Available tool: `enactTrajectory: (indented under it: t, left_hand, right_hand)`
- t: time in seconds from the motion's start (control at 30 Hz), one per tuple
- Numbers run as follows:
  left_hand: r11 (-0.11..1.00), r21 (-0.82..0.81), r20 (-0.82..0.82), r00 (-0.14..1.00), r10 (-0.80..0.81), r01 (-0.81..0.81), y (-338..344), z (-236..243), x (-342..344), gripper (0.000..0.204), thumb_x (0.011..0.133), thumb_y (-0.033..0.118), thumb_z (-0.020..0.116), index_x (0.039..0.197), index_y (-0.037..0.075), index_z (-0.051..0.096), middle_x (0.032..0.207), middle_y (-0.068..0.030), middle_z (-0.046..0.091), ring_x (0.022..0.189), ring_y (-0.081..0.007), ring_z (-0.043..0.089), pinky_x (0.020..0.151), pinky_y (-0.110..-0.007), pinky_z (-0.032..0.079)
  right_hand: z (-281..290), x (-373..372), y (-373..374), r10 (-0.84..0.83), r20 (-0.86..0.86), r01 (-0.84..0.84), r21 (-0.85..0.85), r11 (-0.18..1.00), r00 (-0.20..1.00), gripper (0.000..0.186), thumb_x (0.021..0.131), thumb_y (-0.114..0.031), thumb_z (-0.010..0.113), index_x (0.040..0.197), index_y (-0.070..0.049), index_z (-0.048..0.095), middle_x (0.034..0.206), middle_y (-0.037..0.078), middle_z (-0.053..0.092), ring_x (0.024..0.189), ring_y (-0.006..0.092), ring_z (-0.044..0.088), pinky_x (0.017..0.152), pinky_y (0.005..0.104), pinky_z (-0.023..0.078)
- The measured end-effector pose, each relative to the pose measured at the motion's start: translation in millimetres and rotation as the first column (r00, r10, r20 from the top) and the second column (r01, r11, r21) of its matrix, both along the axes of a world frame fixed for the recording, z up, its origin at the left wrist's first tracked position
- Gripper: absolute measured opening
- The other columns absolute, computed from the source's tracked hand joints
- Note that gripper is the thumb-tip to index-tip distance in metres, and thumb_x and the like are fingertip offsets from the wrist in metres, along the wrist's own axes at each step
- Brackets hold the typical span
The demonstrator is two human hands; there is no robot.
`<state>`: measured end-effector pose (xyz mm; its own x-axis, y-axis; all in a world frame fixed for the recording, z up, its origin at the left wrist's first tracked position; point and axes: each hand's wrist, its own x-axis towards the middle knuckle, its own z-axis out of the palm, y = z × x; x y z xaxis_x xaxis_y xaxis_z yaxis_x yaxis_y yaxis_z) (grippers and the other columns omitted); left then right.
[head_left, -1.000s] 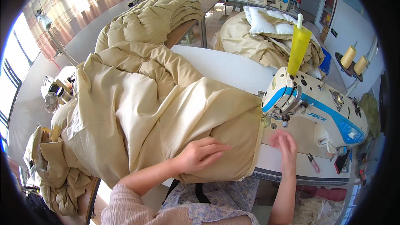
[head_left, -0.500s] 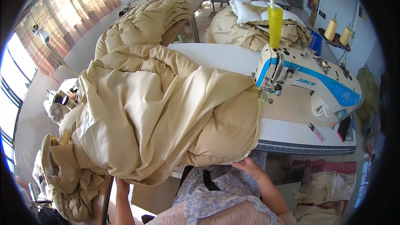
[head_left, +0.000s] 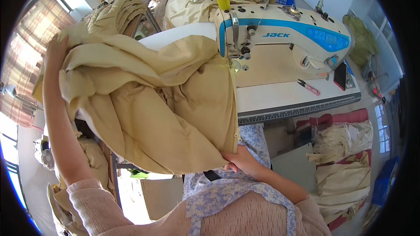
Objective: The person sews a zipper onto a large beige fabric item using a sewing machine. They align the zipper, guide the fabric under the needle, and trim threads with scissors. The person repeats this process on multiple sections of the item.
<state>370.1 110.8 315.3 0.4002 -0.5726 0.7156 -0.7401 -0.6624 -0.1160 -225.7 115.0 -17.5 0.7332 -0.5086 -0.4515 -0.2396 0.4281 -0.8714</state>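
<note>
Head view: my left hand (head_left: 57, 47) has swung up to the puffy beige cloth (head_left: 179, 100), grip unclear; my right hand (head_left: 241, 159) pinches its near corner, likely steadying the zipped edge (head_left: 236, 105) at the white-and-blue sewing machine (head_left: 280, 28).

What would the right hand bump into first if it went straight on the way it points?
The beige cloth: the right hand pinches its near corner, fingers pointing roughly left. Whether it would then slide under or along the cloth is unclear from this view.
</note>
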Motion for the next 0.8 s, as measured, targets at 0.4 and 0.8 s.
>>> enactTrajectory:
  t: [0.4,0.8]
  left_hand:
    - [0.196,0.299,-0.520,0.332,-0.787,0.934,-9.1,-294.4,-367.0,0.059,0.091,0.023,0.072,0.146,0.010,0.053,0.151,-0.0052,0.052,0.137,-0.0276,0.050,0.115,-0.050,0.040]
    - [0.411,0.004,-0.372,0.383,-0.846,0.912,-45.2,-272.9,-409.1,0.044,0.082,-0.005,0.070,0.125,0.002,0.067,0.117,-0.0139,0.071,0.099,-0.0302,0.071,0.080,-0.038,0.059]
  right_hand:
    - [19.5,-50.9,-8.9,-0.163,-0.211,0.086,-0.330,0.940,0.964,0.031,0.103,-0.034,0.062,0.106,-0.003,0.060,0.070,0.009,0.070,0.056,0.0164,0.069,0.045,0.0306,0.050]
    - [9.3,-53.1,-59.2,0.038,0.169,0.151,-0.945,0.290,0.985,0.015,0.092,-0.018,0.070,0.104,-0.009,0.067,0.103,0.008,0.070,0.102,0.0270,0.067,0.089,0.0433,0.052]
